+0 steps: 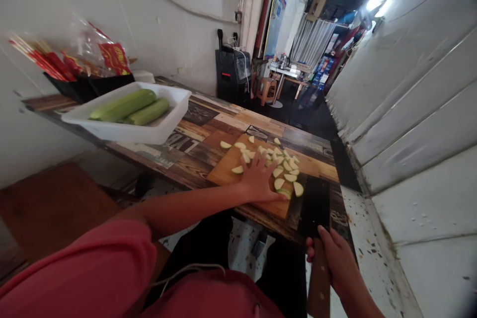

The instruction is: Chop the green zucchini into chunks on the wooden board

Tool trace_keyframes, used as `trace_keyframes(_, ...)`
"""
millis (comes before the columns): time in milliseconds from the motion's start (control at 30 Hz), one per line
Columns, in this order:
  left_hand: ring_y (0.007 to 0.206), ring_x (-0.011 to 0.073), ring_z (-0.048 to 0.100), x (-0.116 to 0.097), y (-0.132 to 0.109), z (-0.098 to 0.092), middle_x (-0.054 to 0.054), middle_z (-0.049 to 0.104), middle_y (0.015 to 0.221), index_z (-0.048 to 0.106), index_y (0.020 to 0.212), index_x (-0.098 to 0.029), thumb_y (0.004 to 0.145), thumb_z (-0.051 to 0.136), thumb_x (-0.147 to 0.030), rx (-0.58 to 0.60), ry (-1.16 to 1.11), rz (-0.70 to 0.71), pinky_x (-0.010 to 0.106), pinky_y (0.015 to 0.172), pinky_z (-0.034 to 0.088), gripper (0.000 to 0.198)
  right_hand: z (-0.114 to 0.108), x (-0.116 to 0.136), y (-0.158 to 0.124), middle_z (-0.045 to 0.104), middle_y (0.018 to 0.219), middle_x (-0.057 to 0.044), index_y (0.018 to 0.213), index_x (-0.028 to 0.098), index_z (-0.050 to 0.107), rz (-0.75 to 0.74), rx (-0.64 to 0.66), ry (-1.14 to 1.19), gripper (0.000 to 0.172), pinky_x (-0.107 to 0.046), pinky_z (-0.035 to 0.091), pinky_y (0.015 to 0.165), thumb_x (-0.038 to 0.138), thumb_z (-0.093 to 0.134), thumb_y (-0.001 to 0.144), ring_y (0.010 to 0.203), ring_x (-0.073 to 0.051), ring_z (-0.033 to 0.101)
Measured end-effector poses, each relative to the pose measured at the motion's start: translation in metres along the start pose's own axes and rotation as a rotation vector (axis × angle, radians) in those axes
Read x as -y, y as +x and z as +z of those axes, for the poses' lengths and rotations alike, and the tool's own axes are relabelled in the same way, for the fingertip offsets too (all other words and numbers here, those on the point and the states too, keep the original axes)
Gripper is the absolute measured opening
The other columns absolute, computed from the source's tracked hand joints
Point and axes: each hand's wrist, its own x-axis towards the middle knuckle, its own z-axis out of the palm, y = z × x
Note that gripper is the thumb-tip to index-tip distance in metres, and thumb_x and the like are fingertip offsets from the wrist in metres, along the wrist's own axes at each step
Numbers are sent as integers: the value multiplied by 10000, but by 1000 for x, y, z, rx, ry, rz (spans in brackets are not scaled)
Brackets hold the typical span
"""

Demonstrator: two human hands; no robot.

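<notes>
My left hand [259, 179] lies with its fingers spread over a heap of sliced zucchini [289, 177] on a wooden cutting board [223, 167]. The slices are pale half-rounds with green skin, and some lie loose near the board's edges. In my right hand [338, 253] is a cleaver [315, 206], gripped by its brown riveted handle. Its wide dark blade points away from me at the right of the board, apart from the heap. My left hand hides part of the slices beneath it.
A white plastic tray [169, 131] with whole zucchini [124, 104] stands on the wood-patterned table [194, 159] to the left. Behind it, a black holder [108, 83] contains chopsticks and packets. A black speaker-like box [233, 74] is beyond the table; a white wall [421, 124] runs along the right.
</notes>
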Motion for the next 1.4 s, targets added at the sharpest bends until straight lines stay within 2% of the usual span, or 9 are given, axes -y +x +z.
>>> trace_keyframes(167, 1591, 547, 83, 6, 20, 2, 130, 309, 1732, 398, 1646, -348, 722, 580, -947, -29, 15, -22, 851, 1183, 83, 1116, 35, 26, 14, 664, 554, 19, 849, 248, 456, -23, 30, 32, 347, -260, 488, 407, 406, 737, 719, 398, -144, 563)
trace_keyframes(367, 1581, 531, 145, 18, 54, 9, 125, 376, 1699, 384, 1646, -368, 760, 511, -961, -59, 3, -4, 823, 1185, 167, 1074, 56, 55, 41, 631, 536, 22, 859, 241, 452, -69, 30, -37, 96, -231, 450, 406, 214, 540, 882, 377, -134, 544)
trace_keyframes(733, 1536, 532, 270, 19, 110, 12, 164, 402, 1672, 404, 1636, -339, 803, 495, -935, -39, 0, -26, 844, 1160, 173, 1029, 64, 104, 106, 658, 544, -17, 742, 251, 519, -241, 55, -355, 137, -278, 499, 482, 241, 493, 876, 472, -185, 618)
trace_keyframes(900, 1533, 534, 258, 13, 130, 15, 175, 378, 1686, 415, 1633, -303, 838, 489, -897, -44, -18, -100, 844, 1156, 170, 995, 58, 147, 132, 679, 558, -49, 734, 220, 612, -353, 30, -698, 186, -300, 523, 553, 232, 484, 868, 543, -217, 678)
trace_keyframes(1000, 1523, 548, 268, 7, 145, 18, 200, 363, 1689, 450, 1618, -259, 859, 477, -871, -58, -17, -162, 848, 1150, 168, 976, 58, 172, 142, 680, 558, -84, 707, 185, 688, -448, -19, -972, 235, -315, 544, 671, 202, 514, 864, 676, -253, 732)
trace_keyframes(1133, 1522, 561, 255, 2, 166, 23, 219, 378, 1677, 509, 1580, -212, 889, 550, -759, -82, -2, -239, 825, 1160, 174, 882, 62, 189, 144, 774, 806, -206, 824, 102, 781, -585, -102, -1287, 286, -375, 539, 869, 185, 519, 903, 1001, -350, 755)
trace_keyframes(1233, 1545, 534, 241, 4, 180, 25, 227, 401, 1662, 551, 1541, -180, 882, 550, -758, -117, 9, -250, 780, 1200, 172, 876, 61, 189, 141, 779, 1070, -267, 1021, 56, 793, -641, -151, -1442, 323, -371, 514, 931, 184, 507, 944, 1117, -353, 735)
trace_keyframes(1333, 1482, 458, 406, 11, 189, 24, 220, 582, 1507, 622, 1450, -176, 948, 453, -742, -222, -31, -224, 749, 1239, 150, 775, 56, 185, 141, 772, 1130, -263, 1087, 58, 787, -661, -167, -1526, 361, -346, 505, 923, 202, 473, 983, 1123, -334, 738)
trace_keyframes(1400, 1388, 380, 527, 14, 190, 21, 180, 672, 1394, 642, 1399, -195, 1021, 398, -634, -296, -56, -162, 705, 1269, 144, 629, 53, 183, 141, 770, 1130, -272, 1076, 51, 789, -665, -170, -1550, 378, -346, 504, 900, 205, 454, 991, 1107, -340, 740)
